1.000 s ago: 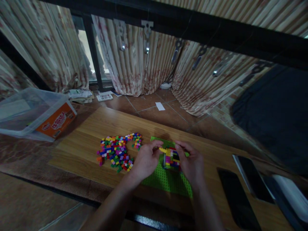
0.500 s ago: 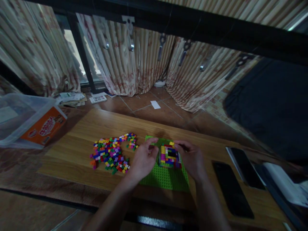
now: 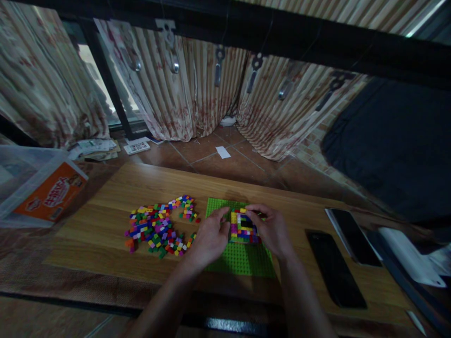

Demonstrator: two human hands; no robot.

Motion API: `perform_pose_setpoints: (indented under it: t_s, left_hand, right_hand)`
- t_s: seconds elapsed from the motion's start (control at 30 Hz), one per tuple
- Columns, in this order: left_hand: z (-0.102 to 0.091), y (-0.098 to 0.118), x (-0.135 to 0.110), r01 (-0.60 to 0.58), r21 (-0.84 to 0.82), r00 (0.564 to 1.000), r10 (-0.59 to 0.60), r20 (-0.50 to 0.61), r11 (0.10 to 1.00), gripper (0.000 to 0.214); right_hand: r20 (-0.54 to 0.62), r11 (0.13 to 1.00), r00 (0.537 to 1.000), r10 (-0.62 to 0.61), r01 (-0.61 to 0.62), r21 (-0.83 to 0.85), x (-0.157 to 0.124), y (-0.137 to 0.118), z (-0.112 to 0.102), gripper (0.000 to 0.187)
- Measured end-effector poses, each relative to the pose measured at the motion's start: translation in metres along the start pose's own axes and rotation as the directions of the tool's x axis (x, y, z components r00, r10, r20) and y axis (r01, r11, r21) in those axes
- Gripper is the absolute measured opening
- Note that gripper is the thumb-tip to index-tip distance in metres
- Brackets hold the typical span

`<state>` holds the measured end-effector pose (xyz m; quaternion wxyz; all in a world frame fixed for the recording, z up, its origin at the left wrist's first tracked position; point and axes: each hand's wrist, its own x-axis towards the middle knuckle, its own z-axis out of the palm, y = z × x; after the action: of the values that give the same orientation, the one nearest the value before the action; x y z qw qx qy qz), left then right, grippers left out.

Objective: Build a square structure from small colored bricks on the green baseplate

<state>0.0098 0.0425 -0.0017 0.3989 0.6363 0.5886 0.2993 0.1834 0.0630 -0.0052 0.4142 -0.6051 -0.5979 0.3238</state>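
A small square structure of coloured bricks (image 3: 242, 225) stands on a green baseplate (image 3: 243, 260) on the wooden table. My left hand (image 3: 209, 237) is curled against the structure's left side, fingertips touching it. On the right side, my right hand (image 3: 273, 230) wraps around it, with fingers over the far top edge. A loose pile of coloured bricks (image 3: 158, 227) lies to the left of my left hand.
Two dark phones (image 3: 334, 267) (image 3: 352, 230) lie on the table at the right. A clear plastic box with an orange label (image 3: 45, 192) sits at the far left. Curtains, papers and tiled floor lie beyond the table's far edge (image 3: 225, 180).
A second ago the brick structure was tilted up between both hands; it now sits flat on the baseplate with both hands at its sides. The view has shifted a little.
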Motion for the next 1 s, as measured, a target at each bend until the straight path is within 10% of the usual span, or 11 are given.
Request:
perform_pose_setpoints:
  t_s: [1.0]
  left_hand:
    - [-0.008,-0.007,-0.002,0.009,-0.070,0.990,0.001,0.142,0.998,0.049]
  right_hand:
    - [0.166,0.961,0.954,-0.250,0.265,-0.075,-0.053,-0.004,-0.012,0.012]
